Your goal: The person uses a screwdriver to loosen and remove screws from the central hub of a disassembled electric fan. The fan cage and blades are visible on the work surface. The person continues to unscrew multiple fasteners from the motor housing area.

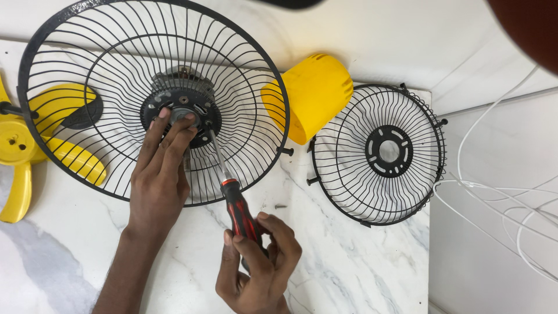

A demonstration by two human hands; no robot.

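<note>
A large black wire fan guard [104, 58] lies on the white marble top [360, 261] at upper left. My left hand [160, 168] reaches through it, fingertips resting on the black hub and motor [180, 102] at its centre. My right hand [258, 264] grips the red and black handle of a screwdriver [235, 200]. The screwdriver's metal shaft slants up-left, its tip at the hub's right side beside my left fingertips.
A second, smaller black guard [378, 154] lies to the right. A yellow motor cover [311, 96] sits between the guards. Yellow fan blades [23, 151] lie at far left. A loose screw [281, 206] rests near the screwdriver. White cables [500, 192] trail at right.
</note>
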